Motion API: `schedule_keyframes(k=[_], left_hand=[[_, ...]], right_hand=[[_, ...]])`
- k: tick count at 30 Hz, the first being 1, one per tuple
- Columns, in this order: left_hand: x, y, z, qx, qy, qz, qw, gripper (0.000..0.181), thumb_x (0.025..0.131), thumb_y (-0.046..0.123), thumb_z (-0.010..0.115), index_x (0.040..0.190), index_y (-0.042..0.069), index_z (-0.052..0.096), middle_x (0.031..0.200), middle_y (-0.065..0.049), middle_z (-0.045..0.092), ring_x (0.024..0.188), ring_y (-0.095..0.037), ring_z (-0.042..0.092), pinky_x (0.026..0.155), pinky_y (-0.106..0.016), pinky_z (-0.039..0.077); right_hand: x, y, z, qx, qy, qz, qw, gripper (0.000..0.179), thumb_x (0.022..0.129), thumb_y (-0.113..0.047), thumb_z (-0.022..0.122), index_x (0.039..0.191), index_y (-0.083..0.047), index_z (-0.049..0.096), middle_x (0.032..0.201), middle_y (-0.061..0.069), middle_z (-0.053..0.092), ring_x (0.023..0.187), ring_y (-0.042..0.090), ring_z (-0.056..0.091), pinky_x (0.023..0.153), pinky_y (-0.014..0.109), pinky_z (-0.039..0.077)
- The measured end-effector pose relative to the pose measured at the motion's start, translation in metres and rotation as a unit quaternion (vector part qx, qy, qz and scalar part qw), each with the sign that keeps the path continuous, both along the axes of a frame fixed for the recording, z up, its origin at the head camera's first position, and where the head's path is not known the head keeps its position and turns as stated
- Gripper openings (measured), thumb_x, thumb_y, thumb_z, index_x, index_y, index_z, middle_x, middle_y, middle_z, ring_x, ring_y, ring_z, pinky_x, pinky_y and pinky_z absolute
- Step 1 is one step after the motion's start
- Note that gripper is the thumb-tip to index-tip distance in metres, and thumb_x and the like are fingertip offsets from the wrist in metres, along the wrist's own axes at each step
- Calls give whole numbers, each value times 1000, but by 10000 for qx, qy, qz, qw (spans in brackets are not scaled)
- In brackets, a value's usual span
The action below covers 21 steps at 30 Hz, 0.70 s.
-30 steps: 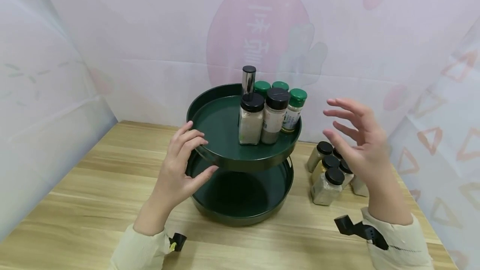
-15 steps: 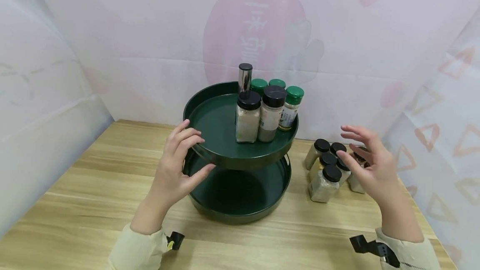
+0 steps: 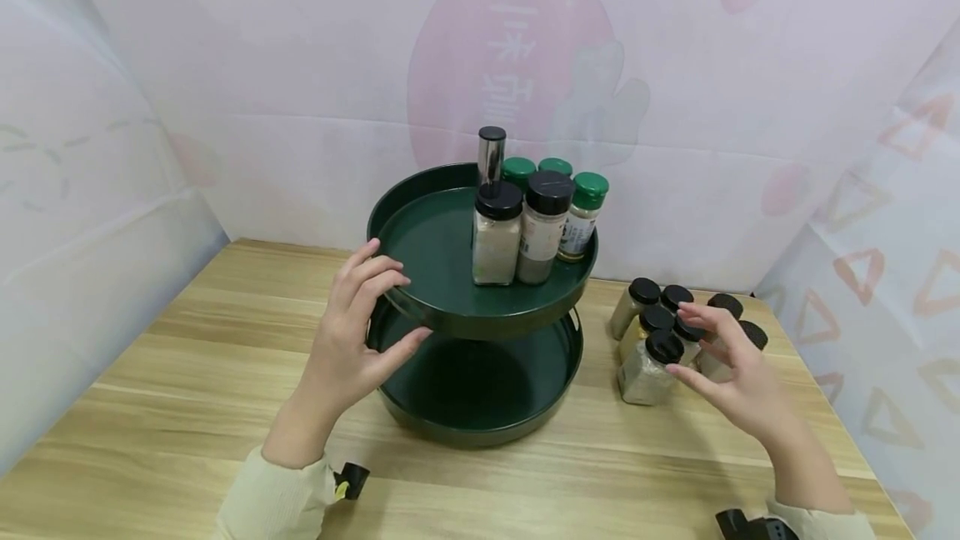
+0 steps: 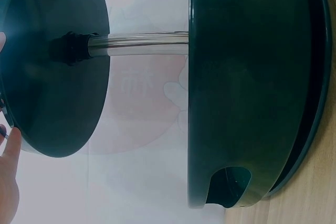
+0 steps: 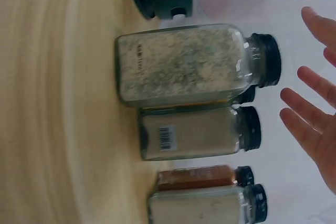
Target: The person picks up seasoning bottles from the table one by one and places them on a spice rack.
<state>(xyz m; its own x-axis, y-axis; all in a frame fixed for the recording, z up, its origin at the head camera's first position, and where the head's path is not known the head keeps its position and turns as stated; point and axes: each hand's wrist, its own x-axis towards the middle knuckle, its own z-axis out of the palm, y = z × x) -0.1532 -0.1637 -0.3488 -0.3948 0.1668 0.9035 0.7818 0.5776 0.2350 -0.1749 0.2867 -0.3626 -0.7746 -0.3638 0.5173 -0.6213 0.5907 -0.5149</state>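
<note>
A dark green two-tier round tray (image 3: 423, 232) stands on the table. My left hand (image 3: 352, 327) grips the upper tier's rim at its left front, fingers over the edge and thumb against the outer side. To the right, my right hand (image 3: 738, 377) hovers beside a clear spice jar (image 3: 640, 380) with a black lid, fingers spread and holding nothing. Thumb and fingertips are near the lid, overlapping it in the head view. In the right wrist view that jar (image 5: 181, 66) holds pale flakes with green bits, and the fingers show a gap from its lid.
Several jars crowd the upper tier's right side, among them a black-capped jar (image 3: 497, 248) and a green-capped one (image 3: 579, 223). More black-lidded jars (image 3: 643, 298) stand around the near jar on the table. A pale printed curtain (image 3: 315, 182) hangs behind.
My right hand has come down from above the table jars to beside the nearest jar's lid. The left hand keeps its place on the tray rim.
</note>
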Motion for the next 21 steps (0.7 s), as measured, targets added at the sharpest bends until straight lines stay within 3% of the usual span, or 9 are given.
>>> schedule_keyframes(k=[5,13,17,21], left_hand=[[0,0,0,-2,-52,34,10000,54,94,46,63,116,-4,60,125,-20,59,135,-49,41,124,-36,29],[-1,0,-1,18,-48,23,10000,54,94,45,64,116,-4,60,125,-20,59,135,-48,41,123,-36,31],[-1,0,-1,2,-19,10,10000,53,94,45,64,116,-4,60,124,-20,59,134,-48,41,123,-35,31],[-1,0,0,13,-6,-12,10000,53,94,44,65,115,-4,60,124,-20,59,134,-49,41,123,-37,31]], right_hand=[[-1,3,-14,221,-371,-85,9990,80,74,2,84,144,-7,45,140,5,49,122,-7,45,94,1,40],[-1,4,-24,232,-441,62,9987,76,76,2,82,143,-8,47,139,-11,46,118,-11,45,90,3,44],[-2,3,-27,167,-714,272,9969,75,78,2,80,143,-7,45,139,-10,44,124,-14,40,92,4,43],[-5,4,-30,149,-705,390,9966,73,77,5,79,141,-6,45,137,-4,44,127,-15,37,91,3,44]])
